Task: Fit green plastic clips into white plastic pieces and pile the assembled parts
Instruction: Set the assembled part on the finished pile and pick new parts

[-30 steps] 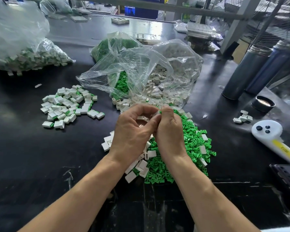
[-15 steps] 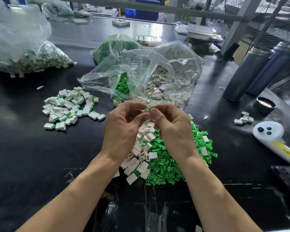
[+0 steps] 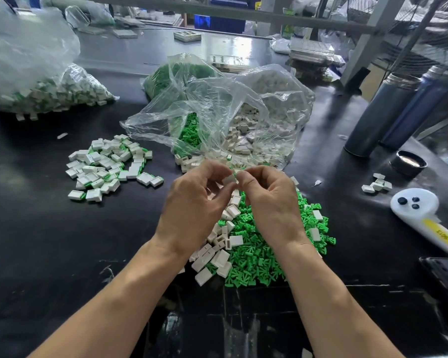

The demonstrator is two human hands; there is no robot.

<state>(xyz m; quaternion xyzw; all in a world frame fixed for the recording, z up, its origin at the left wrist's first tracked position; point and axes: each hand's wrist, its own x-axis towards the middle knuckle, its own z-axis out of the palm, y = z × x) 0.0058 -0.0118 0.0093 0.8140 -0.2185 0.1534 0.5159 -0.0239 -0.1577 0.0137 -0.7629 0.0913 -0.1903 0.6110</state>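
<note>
At about ten o'clock on the black worktop (image 3: 36, 228), a clear bag of finished parts (image 3: 49, 96) lies bulging, white and green showing through the plastic. Closer in, at nine o'clock from the hands, sits a loose pile of assembled parts (image 3: 109, 166), white pieces with green edges peeping out.

At the middle, the left hand (image 3: 192, 210) and the right hand (image 3: 272, 202) meet fingertip to fingertip above the worktop. The left hand pinches a small white piece (image 3: 230, 180) between thumb and fingers; the right hand's curled thumb and forefinger pinch something tiny and green, a clip (image 3: 234, 174), right against that piece. Whether the clip is seated in it cannot be told.

Under the hands and toward six o'clock lies a heap of loose white pieces (image 3: 217, 254), touching a wider heap of green clips (image 3: 264, 257) that spreads toward four o'clock. At twelve o'clock an open clear bag (image 3: 217, 117) sags, with green clips on its left side and white pieces on its right spilling out toward the hands.

At two o'clock stand two tall dark flasks (image 3: 383, 112), with a round black cap (image 3: 408, 162) just beside them. At three o'clock rests a small cluster of white pieces (image 3: 376, 183), and beyond it a white handheld controller (image 3: 419, 213) with a yellow label.
</note>
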